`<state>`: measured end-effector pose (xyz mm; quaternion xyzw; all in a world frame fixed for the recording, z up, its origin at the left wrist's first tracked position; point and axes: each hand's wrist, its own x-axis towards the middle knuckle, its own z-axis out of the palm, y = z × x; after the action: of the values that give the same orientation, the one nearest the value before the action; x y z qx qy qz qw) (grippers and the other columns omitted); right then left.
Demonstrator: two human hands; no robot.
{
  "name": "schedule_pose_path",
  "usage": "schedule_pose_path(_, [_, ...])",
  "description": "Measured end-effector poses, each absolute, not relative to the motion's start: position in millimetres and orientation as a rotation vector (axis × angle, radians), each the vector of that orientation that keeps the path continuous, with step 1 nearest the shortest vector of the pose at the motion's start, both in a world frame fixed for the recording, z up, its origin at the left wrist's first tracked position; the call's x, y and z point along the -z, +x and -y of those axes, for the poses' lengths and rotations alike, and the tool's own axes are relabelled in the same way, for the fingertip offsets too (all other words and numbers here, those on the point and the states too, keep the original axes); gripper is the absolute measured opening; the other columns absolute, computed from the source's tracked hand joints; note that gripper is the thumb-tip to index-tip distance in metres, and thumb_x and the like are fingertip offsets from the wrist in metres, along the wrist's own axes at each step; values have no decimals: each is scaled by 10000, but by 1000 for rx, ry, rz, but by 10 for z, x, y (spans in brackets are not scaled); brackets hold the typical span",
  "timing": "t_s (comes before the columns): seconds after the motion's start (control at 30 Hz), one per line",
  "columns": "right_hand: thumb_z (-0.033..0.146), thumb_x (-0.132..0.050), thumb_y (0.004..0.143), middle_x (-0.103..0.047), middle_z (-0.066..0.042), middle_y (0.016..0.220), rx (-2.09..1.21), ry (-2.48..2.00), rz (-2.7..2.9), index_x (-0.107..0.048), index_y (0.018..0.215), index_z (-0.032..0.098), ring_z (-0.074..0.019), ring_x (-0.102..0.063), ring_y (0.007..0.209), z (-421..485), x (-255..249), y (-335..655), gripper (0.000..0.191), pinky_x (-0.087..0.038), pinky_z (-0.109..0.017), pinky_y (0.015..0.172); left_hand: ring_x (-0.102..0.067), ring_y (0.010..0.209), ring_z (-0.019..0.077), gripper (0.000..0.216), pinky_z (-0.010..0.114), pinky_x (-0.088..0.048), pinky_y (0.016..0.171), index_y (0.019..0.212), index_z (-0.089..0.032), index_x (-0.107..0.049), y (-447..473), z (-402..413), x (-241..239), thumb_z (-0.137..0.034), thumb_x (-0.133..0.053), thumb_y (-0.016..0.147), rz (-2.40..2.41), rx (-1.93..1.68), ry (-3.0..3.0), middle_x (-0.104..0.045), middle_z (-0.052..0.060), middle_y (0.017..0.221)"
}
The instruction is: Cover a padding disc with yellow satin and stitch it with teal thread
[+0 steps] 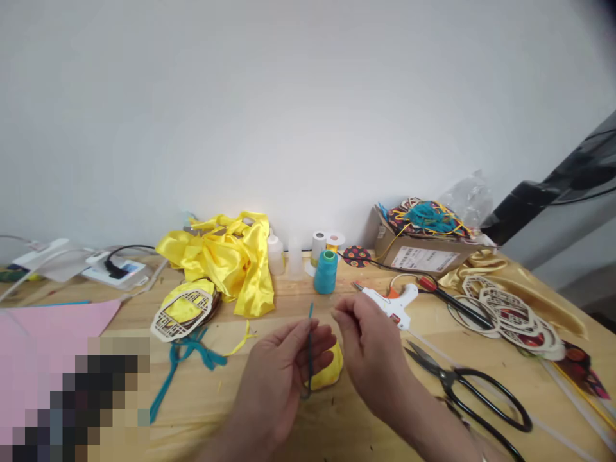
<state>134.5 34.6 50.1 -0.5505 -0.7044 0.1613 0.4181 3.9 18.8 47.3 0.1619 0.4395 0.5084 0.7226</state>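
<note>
My left hand pinches a narrow teal cord between thumb and index finger. The cord hangs in front of the palm, its upper end sticking up above the thumb. My right hand is closed in a pinch just to the right, and I cannot make out what is between its fingertips. Under and behind the hands, a piece of yellow fabric lies partly hidden on the wooden table. Beyond my hands stands a teal thread cone.
Black scissors and a white glue gun lie right of my hands. Yellow satin, cut-out wooden frames and teal ribbon lie left. A cardboard box stands by the wall, with more wooden frames at right.
</note>
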Motion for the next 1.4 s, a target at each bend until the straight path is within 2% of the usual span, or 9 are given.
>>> schedule_pose_path(0.2, [156,-369,916,-584,-36,808,-182,-1265,2067,-519,887,200,-173,-541,700,-180,-129,1286,159,-402,-286,612,-650,671,146,98,256,-518,696,695,-139,-700,72,-239,-353,-194,-665,768,-809,-1132,288,-718,41,706])
schedule_pose_path(0.33, [141,-339,932,-583,-35,810,-105,-1214,2089,-511,953,195,-161,-544,694,-190,-20,1272,182,-414,-264,603,-646,693,127,92,233,-507,715,706,-136,-709,42,-263,-270,-182,-663,771,-795,-1144,248,-724,36,730])
schedule_pose_path(0.5, [132,-336,925,-589,-43,803,-42,-1199,2127,-516,947,190,-167,-554,687,-198,-42,1268,191,-429,-266,594,-647,714,135,46,236,-507,723,725,-143,-720,29,-263,-277,-182,-698,738,-841,-1161,205,-731,41,749])
schedule_pose_path(0.8, [76,-315,904,-623,-82,859,-54,-1135,2203,-534,968,152,-192,-571,757,-151,-132,1278,240,-469,-294,663,-621,702,116,82,213,-508,708,741,-141,-722,44,-258,-295,-172,-656,779,-811,-1197,251,-713,32,744])
schedule_pose_path(0.97, [118,-415,898,-632,-88,901,-115,-1063,2256,-553,1008,146,-203,-576,804,-161,-169,1312,178,-471,-311,705,-608,692,108,107,190,-498,681,696,-144,-711,34,-246,-283,-177,-655,781,-822,-1192,299,-684,18,702])
schedule_pose_path(1.13, [189,-507,870,-638,-72,876,-460,-1160,1896,-612,908,174,-191,-579,821,-238,-307,1368,113,-469,-318,712,-575,635,101,68,191,-482,650,678,-157,-707,35,-231,-307,-193,-702,736,-901,-1263,383,-623,-13,620])
schedule_pose_path(1.2, [201,-548,841,-649,-43,797,-744,-1225,1660,-647,828,183,-160,-587,737,-285,-350,1368,102,-473,-283,661,-554,604,101,85,200,-470,621,672,-156,-705,46,-223,-309,-219,-711,730,-902,-1272,435,-597,-19,596])
schedule_pose_path(1.3, [269,-646,755,-673,-14,718,-1259,-1176,1349,-706,816,198,-146,-604,659,-345,-377,1347,110,-485,-265,626,-493,559,90,125,195,-418,546,670,-148,-702,66,-208,-296,-246,-697,747,-926,-1240,536,-561,-20,577])
schedule_pose_path(1.4, [288,-714,667,-696,-15,735,-1493,-1137,1172,-742,815,199,-157,-610,692,-375,-378,1334,176,-482,-284,674,-404,520,74,126,191,-349,490,722,-146,-719,76,-189,-270,-260,-683,762,-967,-1218,639,-509,-31,562])
